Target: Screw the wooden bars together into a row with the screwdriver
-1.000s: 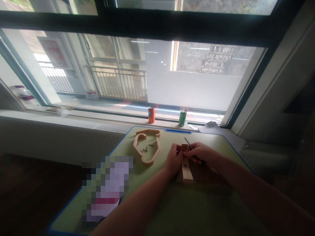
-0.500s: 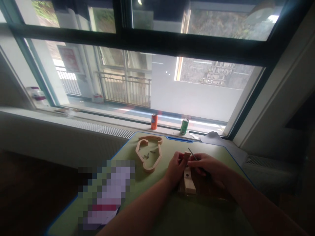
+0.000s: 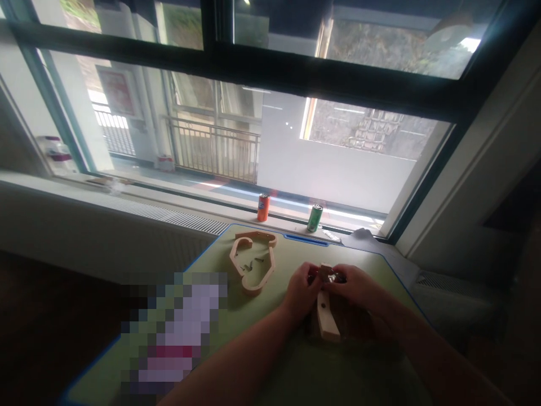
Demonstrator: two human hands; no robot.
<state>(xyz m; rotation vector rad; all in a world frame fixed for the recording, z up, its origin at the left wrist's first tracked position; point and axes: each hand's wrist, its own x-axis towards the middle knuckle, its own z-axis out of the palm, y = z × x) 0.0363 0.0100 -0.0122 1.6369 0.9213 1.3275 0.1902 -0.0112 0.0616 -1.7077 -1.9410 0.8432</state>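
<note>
A pale wooden bar (image 3: 326,314) with a dark hole in it stands on the green table (image 3: 270,349), leaning toward me. My left hand (image 3: 301,290) is closed round its upper left side. My right hand (image 3: 357,286) is closed at the bar's top end, where something small and dark shows between both hands. The thin metal tool seen earlier is hidden by the fingers.
A curved wooden frame piece (image 3: 252,263) with several small dark screws inside lies at the table's far left. An orange can (image 3: 262,207) and a green can (image 3: 314,217) stand on the window sill. A blurred patch (image 3: 177,332) covers the near left of the table.
The view has tilted and shifted. My right hand has closed in over the top of the wooden bar, and the thin metal tool that stuck up from it no longer shows.
</note>
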